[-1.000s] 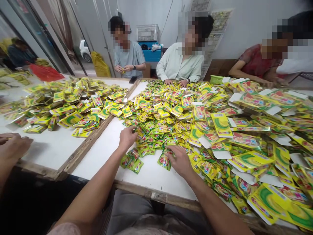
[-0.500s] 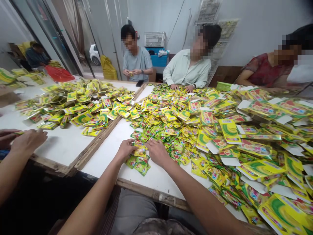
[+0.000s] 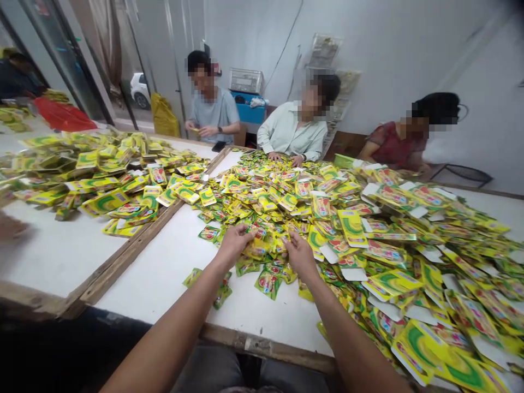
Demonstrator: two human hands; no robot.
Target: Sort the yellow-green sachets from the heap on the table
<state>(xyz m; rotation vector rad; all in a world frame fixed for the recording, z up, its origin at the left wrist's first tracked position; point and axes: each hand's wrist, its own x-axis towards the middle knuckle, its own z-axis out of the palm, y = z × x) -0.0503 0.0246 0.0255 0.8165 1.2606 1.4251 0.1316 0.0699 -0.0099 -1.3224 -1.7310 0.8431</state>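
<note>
My left hand [image 3: 235, 244] reaches over the near edge of the pile, its thumb and fingers pinched on a yellow sachet [image 3: 257, 249]. Facing it, my right hand [image 3: 302, 255] grips another yellow sachet [image 3: 280, 243] between thumb and fingertips. Small green and yellow sachets lie heaped between and beyond both hands. One green sachet with a red fruit print [image 3: 268, 281] rests flat on the white table [image 3: 164, 273] just below them. A few more sachets [image 3: 221, 295] lie by my left forearm, which partly hides them.
Flat yellow-green cartons [image 3: 393, 251] with open white flaps cover the right side. More cartons [image 3: 106, 191] are piled left, beyond a wooden strip [image 3: 135, 251]. Co-workers sit across the table; a blurred hand [image 3: 12, 226] shows at far left. A wooden edge [image 3: 262, 345] runs in front of me.
My hands have moved right and forward from the small sachet group onto the pile, and are now farther apart. The view has turned right. The neighbour's hand at left has mostly left the picture.
</note>
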